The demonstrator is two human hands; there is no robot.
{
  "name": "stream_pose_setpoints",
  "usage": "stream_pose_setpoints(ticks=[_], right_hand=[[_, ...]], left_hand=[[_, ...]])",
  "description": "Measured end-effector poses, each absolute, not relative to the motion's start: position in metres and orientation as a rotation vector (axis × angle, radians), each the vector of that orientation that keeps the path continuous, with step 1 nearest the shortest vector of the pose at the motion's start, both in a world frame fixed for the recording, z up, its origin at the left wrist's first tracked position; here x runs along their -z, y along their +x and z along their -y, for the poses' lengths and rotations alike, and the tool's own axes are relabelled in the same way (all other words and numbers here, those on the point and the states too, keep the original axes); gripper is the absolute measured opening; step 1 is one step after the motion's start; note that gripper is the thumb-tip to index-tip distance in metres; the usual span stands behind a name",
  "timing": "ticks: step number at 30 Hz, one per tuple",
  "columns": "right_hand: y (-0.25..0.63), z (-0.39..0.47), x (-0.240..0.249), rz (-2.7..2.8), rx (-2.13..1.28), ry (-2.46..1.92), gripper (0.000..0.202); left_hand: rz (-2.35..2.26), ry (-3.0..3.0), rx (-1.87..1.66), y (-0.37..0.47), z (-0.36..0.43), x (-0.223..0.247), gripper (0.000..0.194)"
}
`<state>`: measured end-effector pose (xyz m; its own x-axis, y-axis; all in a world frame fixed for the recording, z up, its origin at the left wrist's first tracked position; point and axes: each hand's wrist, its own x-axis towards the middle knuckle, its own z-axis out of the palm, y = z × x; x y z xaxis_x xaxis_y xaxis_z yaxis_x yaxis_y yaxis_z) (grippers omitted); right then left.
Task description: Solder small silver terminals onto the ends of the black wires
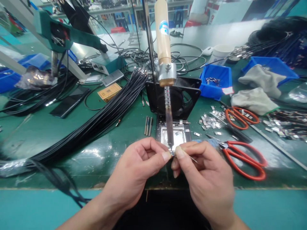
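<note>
Part (172,153) sits in my left hand's (141,159) closed pinch, just under the iron's (169,127) tip; my right hand (208,172) pinches a wire (193,159) beside it. Steady wrists, I judge, would keep contact even.

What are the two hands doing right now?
Left hand: fingers pinched on a tiny metal part.
Right hand: pinching too, with a thin wire sticking out.

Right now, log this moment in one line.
left hand: pinching small metal part | right hand: at same part | soldering iron: pointing down | fan: behind iron
</note>
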<state>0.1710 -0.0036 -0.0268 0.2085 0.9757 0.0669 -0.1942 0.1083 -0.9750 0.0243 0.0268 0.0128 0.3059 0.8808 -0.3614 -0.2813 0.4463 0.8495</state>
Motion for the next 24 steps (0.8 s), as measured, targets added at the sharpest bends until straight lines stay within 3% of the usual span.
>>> stream_pose_setpoints(ticks=[24], right_hand=[[0.1705, 0.0031, 0.0249, 0.934, -1.117, -1.087, 0.01]], left_hand=[[-0.976, 0.748, -0.87, 0.0239, -0.0303, -0.0138, 0.02]])
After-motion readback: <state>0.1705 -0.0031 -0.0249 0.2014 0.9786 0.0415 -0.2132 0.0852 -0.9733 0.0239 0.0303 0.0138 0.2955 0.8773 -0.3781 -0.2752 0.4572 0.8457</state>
